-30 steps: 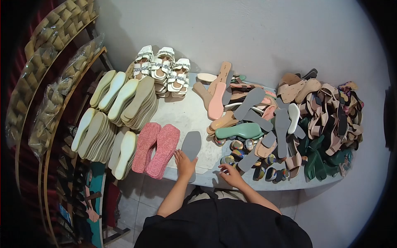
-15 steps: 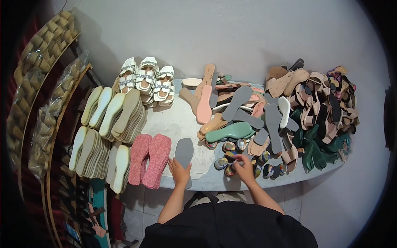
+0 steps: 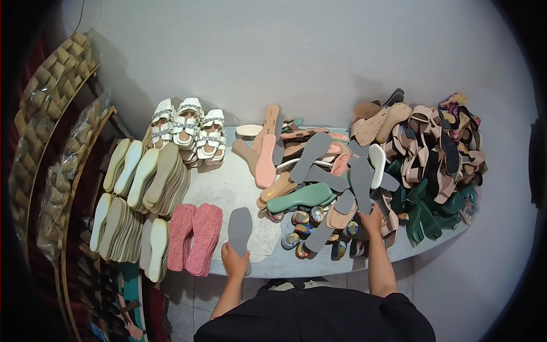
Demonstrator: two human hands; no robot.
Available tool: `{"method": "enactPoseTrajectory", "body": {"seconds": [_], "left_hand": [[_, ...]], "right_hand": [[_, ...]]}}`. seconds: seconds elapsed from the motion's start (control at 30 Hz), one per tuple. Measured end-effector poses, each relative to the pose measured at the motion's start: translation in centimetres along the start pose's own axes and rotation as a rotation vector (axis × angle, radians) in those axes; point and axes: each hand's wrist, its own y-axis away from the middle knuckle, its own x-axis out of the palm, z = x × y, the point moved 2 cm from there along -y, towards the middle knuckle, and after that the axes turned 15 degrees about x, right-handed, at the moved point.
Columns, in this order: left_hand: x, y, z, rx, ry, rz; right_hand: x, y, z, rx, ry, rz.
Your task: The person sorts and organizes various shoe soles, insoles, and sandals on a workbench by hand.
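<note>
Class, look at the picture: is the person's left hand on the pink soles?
No, the left hand is on a grey sole beside the pink soles.

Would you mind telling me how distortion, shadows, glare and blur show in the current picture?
Head view: the shelves bow and the frame's corners go black; head view: soft shadow on the wall near the white sandals; head view: small glints on the plastic wrap; head view: the left hand and right hand show no obvious motion blur.
</note>
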Motion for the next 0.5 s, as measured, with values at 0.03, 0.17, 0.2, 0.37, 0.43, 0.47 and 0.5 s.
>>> {"method": "enactPoseTrajectory", "body": {"seconds": [0.03, 0.17, 0.2, 0.37, 0.43, 0.47, 0.5], "left_hand": [[-0.1, -0.2, -0.1, -0.009, -0.021, 0.011], [-0.3, -0.6, -1.1, -0.032, -0.102, -0.031], [-0.3, -0.7, -1.3, -0.036, -0.121, -0.066], [0.1, -1.6, -5.4, 0.027, 0.282, 0.008], [0.1, -2.3, -8.4, 0.037, 0.541, 0.106], [0.2, -2.6, -10.0, 0.060, 0.638, 0.139], [0.6, -2.8, -11.0, 0.009, 0.787, 0.127]], "right_hand": [[-1.5, 1.5, 1.4, 0.052, 0.064, -0.016], [-1.7, 0.2, 0.6, -0.022, -0.061, 0.152], [-2.3, 0.6, 1.2, -0.059, -0.131, 0.173], [-4.5, 8.5, 5.7, -0.215, -0.413, 0.183], [-0.2, 11.3, 5.2, -0.374, -0.588, 0.265], [-0.4, 14.3, 6.4, -0.357, -0.495, 0.403], [-0.5, 17.4, 7.7, -0.339, -0.397, 0.539]]}}
